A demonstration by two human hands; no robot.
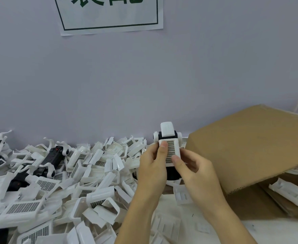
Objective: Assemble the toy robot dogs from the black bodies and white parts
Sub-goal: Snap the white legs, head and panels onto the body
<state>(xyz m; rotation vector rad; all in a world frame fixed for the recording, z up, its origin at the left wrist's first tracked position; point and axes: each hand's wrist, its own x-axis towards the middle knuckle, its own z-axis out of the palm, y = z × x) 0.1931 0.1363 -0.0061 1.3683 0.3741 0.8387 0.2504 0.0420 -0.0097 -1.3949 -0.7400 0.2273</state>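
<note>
Centrally, in the head view, the left hand (pixel 151 166) and the right hand (pixel 195 171) are gripping one toy robot dog (pixel 169 152) between them, holding it upright above the table (pixel 215 231), just in front of the wall (pixel 144 76). The left thumb (pixel 163 147) is pressing on the white grille panel (pixel 171 152) near its upper edge, while the right thumb (pixel 177 160) is pressing lower down; the remaining fingers of both hands are curling behind the black body (pixel 172 173). Judging from this, the panel is being seated on the body. Uneven thumb pressure is likely to leave one edge unclipped or to tilt the panel, and squeezing hard could strain the small white leg joints at the shoulders. A slip would drop the dog into the loose pile of white parts (pixel 91 173) lying at the left, where other black bodies (pixel 51 161) are mixed in. At the right, a cardboard box (pixel 250 147) is lying tipped, its flap hiding most of the interior; a white moulded part (pixel 289 192) is showing at its mouth, and what else it is holding cannot be told.
</note>
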